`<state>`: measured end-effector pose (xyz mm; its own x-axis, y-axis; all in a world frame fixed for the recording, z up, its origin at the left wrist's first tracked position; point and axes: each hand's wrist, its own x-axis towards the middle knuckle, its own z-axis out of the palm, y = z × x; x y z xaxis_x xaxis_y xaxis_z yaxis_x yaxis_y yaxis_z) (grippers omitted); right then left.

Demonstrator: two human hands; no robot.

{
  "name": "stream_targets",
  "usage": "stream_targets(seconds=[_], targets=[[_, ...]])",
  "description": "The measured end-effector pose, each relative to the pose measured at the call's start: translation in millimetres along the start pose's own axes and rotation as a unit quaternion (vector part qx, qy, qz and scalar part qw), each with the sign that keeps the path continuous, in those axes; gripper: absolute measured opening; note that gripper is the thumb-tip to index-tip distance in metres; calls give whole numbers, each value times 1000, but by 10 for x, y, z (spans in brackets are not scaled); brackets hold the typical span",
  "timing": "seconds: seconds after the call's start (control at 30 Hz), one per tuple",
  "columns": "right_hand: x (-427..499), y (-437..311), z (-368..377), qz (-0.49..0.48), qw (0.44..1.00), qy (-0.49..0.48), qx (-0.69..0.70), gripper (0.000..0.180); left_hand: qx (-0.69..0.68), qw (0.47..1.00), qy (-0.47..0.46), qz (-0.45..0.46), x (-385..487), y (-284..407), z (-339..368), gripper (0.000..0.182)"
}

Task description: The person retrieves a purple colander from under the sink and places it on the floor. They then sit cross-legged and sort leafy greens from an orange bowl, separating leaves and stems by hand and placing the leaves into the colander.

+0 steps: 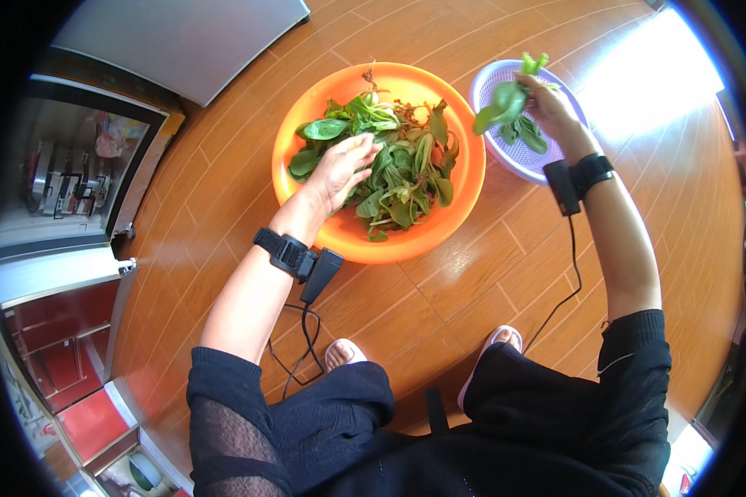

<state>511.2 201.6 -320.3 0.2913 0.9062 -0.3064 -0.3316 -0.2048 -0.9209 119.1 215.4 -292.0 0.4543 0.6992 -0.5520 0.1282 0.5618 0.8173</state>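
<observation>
A wide orange plastic basin [336, 239] on the floor holds a heap of leafy greens [404, 180], some with roots and wilted leaves. Over the left part of that heap is my left hand [342, 171], palm turned inward and fingers apart, with nothing visible in it. My right hand [550, 105] grips a small bunch of leafy greens [506, 102] by its pale green stems. That bunch is above a lavender plastic colander [519, 164] standing to the right of the basin. A few leaves [528, 133] show inside the colander below my hand.
Black straps with small devices sit on both my wrists, and cables [314, 341] trail from them. The floor [454, 292] has a wood pattern. A glass-fronted cabinet [74, 168] and red cabinet doors [68, 341] line the left side. Strong light glares at upper right.
</observation>
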Motion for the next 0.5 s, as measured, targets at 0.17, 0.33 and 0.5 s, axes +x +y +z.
stream_targets(seconds=[0.17,0.33,0.5], targets=[[52,38,-506,-65,882,295,-361,47,277,957,50,72,72,-211,-111,30],[-153,67,202,-311,844,85,-429,23,474,864,3,169,115,-385,62,31],[-323,486,1174,-237,675,-284,-639,22,590,781,-154,132,68,-547,322,47]])
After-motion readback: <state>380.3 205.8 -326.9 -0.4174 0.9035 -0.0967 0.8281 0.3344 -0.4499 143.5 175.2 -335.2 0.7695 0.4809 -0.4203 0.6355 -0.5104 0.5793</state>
